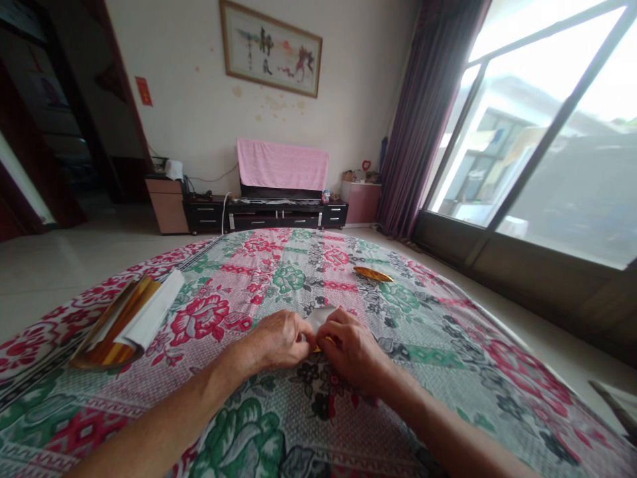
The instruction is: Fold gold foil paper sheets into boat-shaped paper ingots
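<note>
Both hands meet near the middle of the flowered cloth. My left hand (286,338) pinches the left side of a small folded piece of foil paper (321,317), silvery on top with a bit of gold at its lower edge. On its right side, my right hand (348,338) has its fingers closed on the same piece. The fingers hide much of the paper. Farther off to the right lies a gold boat-shaped folded paper (373,273). At the left, a stack of gold sheets (112,325) rests with white backs partly curled up.
The round table (249,312) wears a red, green and grey patterned cloth. Beyond it stand a low black cabinet (276,219) and a screen under a pink towel (283,164). A window (537,146) is at the right.
</note>
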`<action>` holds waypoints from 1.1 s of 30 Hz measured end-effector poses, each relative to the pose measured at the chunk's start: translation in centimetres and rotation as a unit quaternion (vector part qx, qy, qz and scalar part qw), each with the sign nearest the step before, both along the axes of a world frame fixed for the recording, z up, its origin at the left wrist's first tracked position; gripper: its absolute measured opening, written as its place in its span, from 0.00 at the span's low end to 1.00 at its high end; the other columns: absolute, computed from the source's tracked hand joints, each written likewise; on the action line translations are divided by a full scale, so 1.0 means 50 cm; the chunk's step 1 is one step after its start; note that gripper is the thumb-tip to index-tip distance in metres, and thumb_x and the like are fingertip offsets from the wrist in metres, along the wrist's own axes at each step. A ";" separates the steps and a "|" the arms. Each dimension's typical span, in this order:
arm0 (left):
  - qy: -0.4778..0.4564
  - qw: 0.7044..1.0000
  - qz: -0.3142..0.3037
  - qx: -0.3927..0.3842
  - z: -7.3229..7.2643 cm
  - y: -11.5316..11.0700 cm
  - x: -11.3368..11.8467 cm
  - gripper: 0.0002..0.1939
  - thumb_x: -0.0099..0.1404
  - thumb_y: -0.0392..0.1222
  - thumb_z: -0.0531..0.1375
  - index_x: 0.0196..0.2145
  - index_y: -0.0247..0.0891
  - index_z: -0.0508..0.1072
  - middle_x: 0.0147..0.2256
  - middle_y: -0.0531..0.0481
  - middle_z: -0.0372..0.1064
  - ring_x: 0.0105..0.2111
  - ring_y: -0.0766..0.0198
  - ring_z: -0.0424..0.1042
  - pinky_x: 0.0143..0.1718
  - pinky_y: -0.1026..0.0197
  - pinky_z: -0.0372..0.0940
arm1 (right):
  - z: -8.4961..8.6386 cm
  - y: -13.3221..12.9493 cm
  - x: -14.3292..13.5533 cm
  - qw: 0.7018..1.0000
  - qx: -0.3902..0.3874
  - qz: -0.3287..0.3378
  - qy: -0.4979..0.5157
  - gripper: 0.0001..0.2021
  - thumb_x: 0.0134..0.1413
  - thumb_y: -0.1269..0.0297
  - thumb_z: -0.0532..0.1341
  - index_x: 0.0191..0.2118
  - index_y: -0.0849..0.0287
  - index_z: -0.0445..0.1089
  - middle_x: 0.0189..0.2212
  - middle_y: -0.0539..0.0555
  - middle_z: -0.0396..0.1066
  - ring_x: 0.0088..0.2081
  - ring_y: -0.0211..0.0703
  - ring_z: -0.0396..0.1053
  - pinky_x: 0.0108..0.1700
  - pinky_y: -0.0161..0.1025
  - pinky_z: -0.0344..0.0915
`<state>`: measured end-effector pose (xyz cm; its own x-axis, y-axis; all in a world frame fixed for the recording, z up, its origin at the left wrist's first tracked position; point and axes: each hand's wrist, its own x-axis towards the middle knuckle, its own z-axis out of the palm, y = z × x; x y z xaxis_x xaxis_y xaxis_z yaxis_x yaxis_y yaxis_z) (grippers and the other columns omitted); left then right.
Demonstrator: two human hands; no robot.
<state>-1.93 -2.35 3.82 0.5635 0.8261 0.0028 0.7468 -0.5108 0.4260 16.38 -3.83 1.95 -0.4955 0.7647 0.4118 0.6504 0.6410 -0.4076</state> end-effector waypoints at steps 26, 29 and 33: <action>0.083 0.987 0.138 0.022 -0.001 -0.020 0.042 0.16 0.55 0.53 0.53 0.27 0.40 0.73 0.24 0.47 0.70 0.24 0.62 0.64 0.24 0.61 0.51 | -0.004 0.000 0.010 0.999 -0.023 0.008 0.021 0.10 0.47 0.78 0.55 0.32 0.59 0.70 0.32 0.52 0.63 0.36 0.40 0.61 0.40 0.37 0.59; 0.081 0.987 0.136 0.017 0.004 -0.023 0.042 0.15 0.56 0.53 0.53 0.29 0.41 0.72 0.25 0.48 0.70 0.25 0.62 0.66 0.25 0.62 0.52 | -0.002 -0.003 0.009 1.000 -0.021 0.004 0.009 0.10 0.48 0.78 0.55 0.32 0.59 0.70 0.31 0.52 0.62 0.36 0.40 0.61 0.40 0.37 0.58; 0.067 0.990 0.125 0.000 0.009 -0.021 0.036 0.13 0.55 0.49 0.53 0.31 0.41 0.72 0.26 0.49 0.70 0.27 0.62 0.66 0.26 0.62 0.53 | -0.001 -0.003 0.009 1.000 -0.018 0.005 0.008 0.09 0.49 0.77 0.54 0.32 0.59 0.70 0.32 0.52 0.62 0.36 0.39 0.60 0.40 0.37 0.58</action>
<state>-0.15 -3.39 4.25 0.3358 0.9401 -0.0585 0.8999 -0.3018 0.3148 16.84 -4.00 1.90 -0.4967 0.7746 0.3916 0.6369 0.6318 -0.4419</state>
